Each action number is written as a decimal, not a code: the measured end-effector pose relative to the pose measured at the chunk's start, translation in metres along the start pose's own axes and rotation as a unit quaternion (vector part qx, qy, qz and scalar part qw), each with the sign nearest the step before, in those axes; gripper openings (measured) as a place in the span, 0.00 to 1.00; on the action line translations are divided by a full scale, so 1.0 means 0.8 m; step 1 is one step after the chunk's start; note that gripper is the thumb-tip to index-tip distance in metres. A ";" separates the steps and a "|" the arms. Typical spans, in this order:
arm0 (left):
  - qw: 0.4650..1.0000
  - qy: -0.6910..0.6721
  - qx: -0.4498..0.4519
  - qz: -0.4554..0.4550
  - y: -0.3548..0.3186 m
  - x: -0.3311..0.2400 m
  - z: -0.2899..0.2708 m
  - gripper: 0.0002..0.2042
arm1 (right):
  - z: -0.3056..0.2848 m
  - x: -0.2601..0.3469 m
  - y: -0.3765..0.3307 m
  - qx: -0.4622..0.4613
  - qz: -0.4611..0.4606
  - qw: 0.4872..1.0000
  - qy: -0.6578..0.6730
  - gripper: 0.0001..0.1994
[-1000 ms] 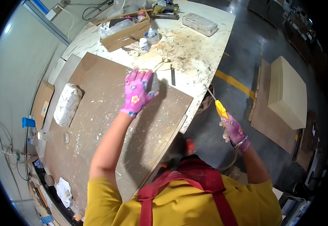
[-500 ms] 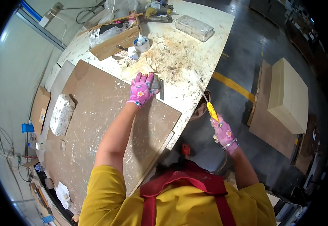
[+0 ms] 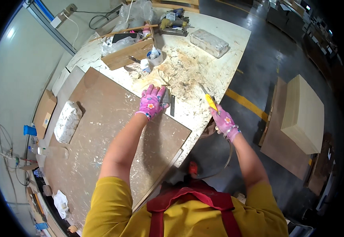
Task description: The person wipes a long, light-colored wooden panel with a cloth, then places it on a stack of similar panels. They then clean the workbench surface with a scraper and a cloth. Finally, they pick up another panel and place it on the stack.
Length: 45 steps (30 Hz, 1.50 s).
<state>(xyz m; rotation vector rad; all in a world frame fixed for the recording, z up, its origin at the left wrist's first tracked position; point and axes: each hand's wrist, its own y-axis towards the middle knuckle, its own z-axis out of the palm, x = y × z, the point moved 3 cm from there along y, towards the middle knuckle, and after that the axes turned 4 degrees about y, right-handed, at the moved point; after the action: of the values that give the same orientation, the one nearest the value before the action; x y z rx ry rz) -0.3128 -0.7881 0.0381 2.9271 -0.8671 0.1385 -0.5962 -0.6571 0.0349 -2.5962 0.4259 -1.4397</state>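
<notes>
My left hand (image 3: 153,103), in a pink flowered glove, presses down at the far edge of the brown board, its fingers and thumb around a small grey block (image 3: 166,96). Much of that block is hidden under the glove. Just right of it lies a narrow dark strip (image 3: 172,106) on the white tabletop (image 3: 237,43). In my right hand (image 3: 224,121), gloved the same way, is a yellow-handled utility knife (image 3: 210,101). Its blade points up and left over the table's right edge, apart from the grey block.
Shavings and dust (image 3: 187,75) cover the tabletop beyond my hands. Farther back are a wooden box (image 3: 128,54), a small white bottle (image 3: 145,65), a nail gun (image 3: 174,24) and a pale wrapped brick (image 3: 209,42). A white bundle (image 3: 68,121) rests on the brown board (image 3: 101,134).
My right hand has brought the knife up and left, from beside the table to over its edge. The left hand keeps its place on the grey block. The whole view has shifted slightly.
</notes>
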 end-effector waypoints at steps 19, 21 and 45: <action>0.998 0.036 0.043 -0.014 0.004 -0.011 -0.023 0.38 | -0.121 -0.030 0.098 -0.147 0.085 0.985 0.009 0.28; 0.998 0.035 0.049 -0.016 0.004 -0.011 -0.024 0.37 | -0.118 -0.019 0.086 -0.103 0.117 0.986 0.056 0.28; 0.988 0.121 0.094 -0.037 0.013 -0.030 -0.061 0.35 | -0.106 0.067 0.238 -0.098 -0.008 0.995 -0.024 0.31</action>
<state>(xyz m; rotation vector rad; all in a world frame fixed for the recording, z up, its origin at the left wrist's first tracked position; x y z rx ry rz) -0.3414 -0.7786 0.0841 3.0202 -0.7455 0.5862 -0.6746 -0.8539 0.0738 -2.7866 0.5679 -1.4025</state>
